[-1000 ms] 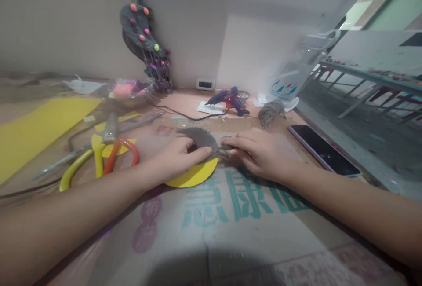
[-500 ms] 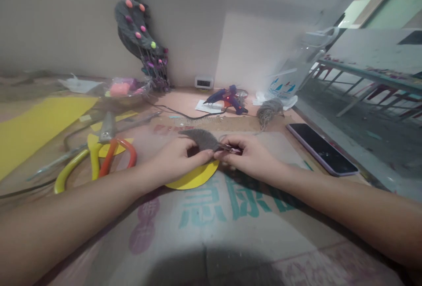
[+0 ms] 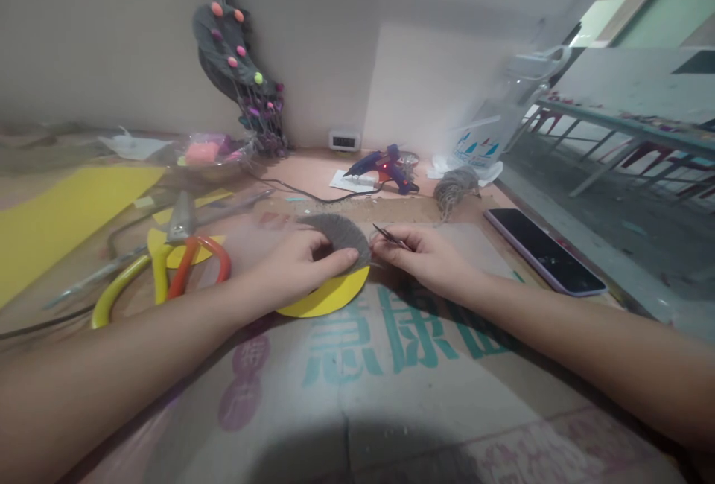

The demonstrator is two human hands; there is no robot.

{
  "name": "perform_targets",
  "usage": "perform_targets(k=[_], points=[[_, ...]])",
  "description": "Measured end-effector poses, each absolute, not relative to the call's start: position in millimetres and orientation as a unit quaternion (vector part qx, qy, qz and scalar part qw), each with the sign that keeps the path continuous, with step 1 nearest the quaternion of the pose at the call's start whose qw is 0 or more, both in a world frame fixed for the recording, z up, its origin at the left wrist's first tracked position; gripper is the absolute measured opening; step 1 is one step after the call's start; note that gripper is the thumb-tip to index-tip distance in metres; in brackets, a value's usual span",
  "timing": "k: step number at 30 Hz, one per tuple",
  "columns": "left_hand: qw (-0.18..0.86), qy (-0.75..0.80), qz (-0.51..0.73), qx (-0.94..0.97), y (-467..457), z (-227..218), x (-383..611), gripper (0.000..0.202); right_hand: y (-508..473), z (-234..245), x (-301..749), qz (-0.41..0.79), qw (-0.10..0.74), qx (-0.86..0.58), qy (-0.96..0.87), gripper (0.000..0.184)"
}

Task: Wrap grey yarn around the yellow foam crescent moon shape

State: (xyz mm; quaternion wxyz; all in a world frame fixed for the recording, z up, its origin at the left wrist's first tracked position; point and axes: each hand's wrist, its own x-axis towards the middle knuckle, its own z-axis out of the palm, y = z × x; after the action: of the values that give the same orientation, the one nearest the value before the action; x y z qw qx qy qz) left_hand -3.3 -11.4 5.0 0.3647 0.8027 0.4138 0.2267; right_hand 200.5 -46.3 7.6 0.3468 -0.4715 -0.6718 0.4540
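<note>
My left hand (image 3: 304, 264) is closed on a crescent of yellow card (image 3: 332, 296), part of which is covered with grey yarn (image 3: 343, 234). Its thumb presses on the grey wrapping, near the end facing my right hand. My right hand (image 3: 421, 253) pinches a slim, dark, pointed metal tool (image 3: 388, 234), its tip aimed up and left, apart from the crescent. Whether this tool is tweezers or small scissors I cannot make out. The fingertips of my right hand sit beside the crescent's right edge.
Yellow-and-red-handled scissors (image 3: 179, 238) lie left. Behind are a purple glue gun (image 3: 383, 167), a small display (image 3: 344, 141) and a grey yarn bundle (image 3: 456, 190). A phone (image 3: 544, 249) and a clear jug (image 3: 497, 119) stand right. A decorated grey crescent (image 3: 223, 52) leans on the wall.
My right hand has drawn the pointed tool away from the crescent and tilted it upward. The crescent has turned in my left hand, so more of its grey wrapped face shows.
</note>
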Motion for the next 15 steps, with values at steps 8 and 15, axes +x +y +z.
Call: perform_targets(k=[8,15], points=[[0.365,0.412,0.210,0.808,-13.3,5.7,-4.9,0.043,-47.6,10.3,198.9,0.457,0.325,-0.482,-0.674,0.024],[0.361,0.413,0.218,0.807,-13.5,7.6,-3.2,0.042,-50.0,13.7,198.5,0.503,0.330,-0.469,-0.647,0.031]])
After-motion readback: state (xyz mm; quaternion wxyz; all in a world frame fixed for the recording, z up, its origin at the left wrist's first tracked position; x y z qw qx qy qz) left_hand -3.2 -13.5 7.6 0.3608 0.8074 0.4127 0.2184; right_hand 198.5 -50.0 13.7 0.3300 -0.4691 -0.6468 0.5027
